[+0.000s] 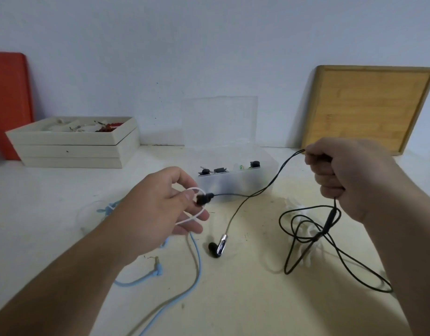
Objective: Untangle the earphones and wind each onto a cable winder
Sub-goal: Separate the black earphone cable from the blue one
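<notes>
My left hand (158, 209) pinching a black earbud (204, 198) and white loop (193, 207), my right hand (349, 175) fisted round the black earphone cable (269, 185), above the worktop (245, 299)

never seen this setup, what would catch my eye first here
The two hands at centre: the left hand pinches a black earbud and a white cable loop, while the right hand grips the black cable. A second earbud lies on the table, beside a blue cable.
</notes>
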### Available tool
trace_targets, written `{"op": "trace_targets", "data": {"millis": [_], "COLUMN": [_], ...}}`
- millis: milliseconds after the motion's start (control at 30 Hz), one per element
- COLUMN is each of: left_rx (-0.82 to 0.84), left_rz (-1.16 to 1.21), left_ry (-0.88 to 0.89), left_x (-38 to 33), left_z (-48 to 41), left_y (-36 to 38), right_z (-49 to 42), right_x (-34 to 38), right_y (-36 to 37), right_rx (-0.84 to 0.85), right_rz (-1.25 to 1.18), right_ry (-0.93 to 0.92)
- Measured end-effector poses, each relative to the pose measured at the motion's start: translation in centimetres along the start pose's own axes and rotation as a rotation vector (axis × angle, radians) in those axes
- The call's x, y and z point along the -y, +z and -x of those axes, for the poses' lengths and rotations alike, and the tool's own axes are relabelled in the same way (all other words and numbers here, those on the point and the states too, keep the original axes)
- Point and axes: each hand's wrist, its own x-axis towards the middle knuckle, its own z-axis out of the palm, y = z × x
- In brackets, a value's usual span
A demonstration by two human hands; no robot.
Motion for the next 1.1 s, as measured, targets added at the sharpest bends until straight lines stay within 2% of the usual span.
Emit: {"op": "trace_targets", "data": {"millis": [100, 200, 300, 367, 433, 500, 600, 700, 900, 1100], "left_rx": [-0.083, -0.14, -0.121, -0.088, -0.115, -0.21, -0.357, -0.448, -0.548, -0.558], "left_rz": [-0.04, -0.136, -0.131, -0.16, -0.238, -0.342, -0.504, -0.64, -0.58, -0.451], "left_ry": [0.017, 0.077, 0.071, 0.08, 0.101, 0.144, 0.175, 0.176, 0.359, 0.503], "left_x": [0.2, 0.6, 0.8, 0.7, 0.7, 0.7, 0.7, 1.1, 1.2, 0.8], "left_z": [-0.1, -0.4, -0.7, -0.7, -0.6, -0.6, -0.5, -0.7, -0.8, -0.4], "left_y": [0.2, 0.4, 0.5, 0.4, 0.0, -0.8, -1.5, -1.4, -0.5, 0.5], "right_z": [0.1, 0.6, 0.9, 0.8, 0.3, -0.4, -1.4, -1.8, -1.1, -1.1], "right_x": [0.1, 0.1, 0.0, 0.0, -0.4, -1.1, -2.5, -3.2, -2.7, -2.7], "right_y": [-0.1, 0.2, 0.6, 0.6, 0.0, -0.7, -1.0, -0.7, -0.7, 0.0], "right_rx": [0.039, 0.17, 0.268, 0.245, 0.135, 0.051, 0.085, 0.124, 0.288, 0.252], "right_rz": [-0.013, 0.025, 0.125, 0.201, 0.438, 0.756, 1.052, 1.201, 1.148, 1.022], "right_ry": [-0.003, -0.01, 0.005, 0.017, -0.039, -0.102, -0.049, -0.008, -0.031, -0.171]}}
